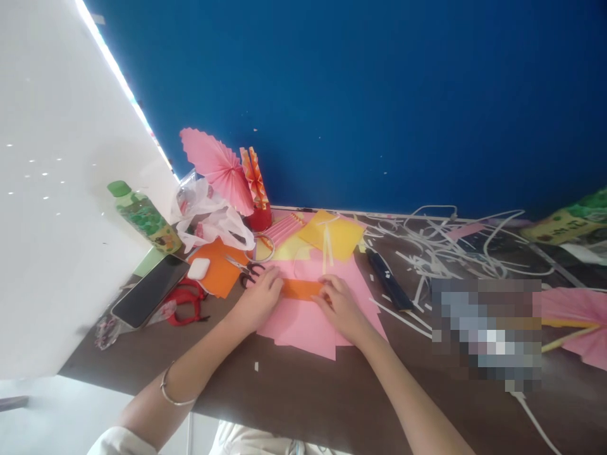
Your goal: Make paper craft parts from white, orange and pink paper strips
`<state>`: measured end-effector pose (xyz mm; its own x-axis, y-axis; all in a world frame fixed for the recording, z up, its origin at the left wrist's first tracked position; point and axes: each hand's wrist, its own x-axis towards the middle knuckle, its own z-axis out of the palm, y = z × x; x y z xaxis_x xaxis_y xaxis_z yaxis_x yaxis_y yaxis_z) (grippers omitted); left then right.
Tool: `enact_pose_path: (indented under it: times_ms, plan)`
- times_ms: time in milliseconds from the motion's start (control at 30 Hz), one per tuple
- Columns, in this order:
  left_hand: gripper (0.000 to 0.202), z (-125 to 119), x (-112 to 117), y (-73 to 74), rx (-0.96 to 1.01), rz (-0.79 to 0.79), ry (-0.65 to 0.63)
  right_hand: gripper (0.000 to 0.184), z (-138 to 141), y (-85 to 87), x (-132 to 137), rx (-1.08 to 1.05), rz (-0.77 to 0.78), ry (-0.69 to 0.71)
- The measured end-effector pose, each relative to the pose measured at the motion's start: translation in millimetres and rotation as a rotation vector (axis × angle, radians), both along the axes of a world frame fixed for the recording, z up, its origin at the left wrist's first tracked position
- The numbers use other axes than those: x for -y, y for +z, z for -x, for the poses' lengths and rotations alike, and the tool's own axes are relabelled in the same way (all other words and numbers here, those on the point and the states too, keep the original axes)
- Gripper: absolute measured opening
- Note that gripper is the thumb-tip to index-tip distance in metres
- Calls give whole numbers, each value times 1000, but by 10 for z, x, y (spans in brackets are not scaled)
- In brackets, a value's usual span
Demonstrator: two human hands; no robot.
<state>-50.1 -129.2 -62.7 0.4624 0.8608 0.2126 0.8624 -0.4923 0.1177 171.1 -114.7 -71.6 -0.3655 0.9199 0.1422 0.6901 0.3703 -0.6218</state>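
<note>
Pink sheets (306, 328) lay under an orange strip (301, 289), its right end pinched by the right hand (340, 304); the left hand (263, 294) covered the other end, its grip unclear. Even pressure probably kept it squarest; yellow paper (344, 237) lay beyond.

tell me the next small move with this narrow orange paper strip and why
I'd probably smooth the narrow orange paper strip with the right hand while the left hand steadies the opposite end. The hands are at its two ends, and it lies over flat pink paper sheets, so it looks well placed for pressing.
</note>
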Motion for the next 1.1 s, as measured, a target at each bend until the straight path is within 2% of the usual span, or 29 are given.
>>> enact_pose_path:
  times_ms: [100, 200, 300, 400, 500, 1100]
  plan:
    - [36, -150, 132, -37, 8, -143, -156, 22, 6, 6, 2, -15, -2, -4]
    - [38, -311, 253, -107, 49, -171, -227, 22, 8, 5, 4, -31, -16, -5]
    - [43, -387, 314, -155, 51, -109, -181, 21, 5, 0, 2, -43, -14, 2]
    - [57, -373, 312, -154, 67, -19, -136, 20, 2, -5, -6, -48, -1, 9]
    - [60, -344, 294, -143, 67, 21, -128, 21, -6, -12, -11, -64, 3, 5]
    - [61, -334, 291, -162, 65, 29, -117, 25, -114, -23, -7, -7, -15, -39]
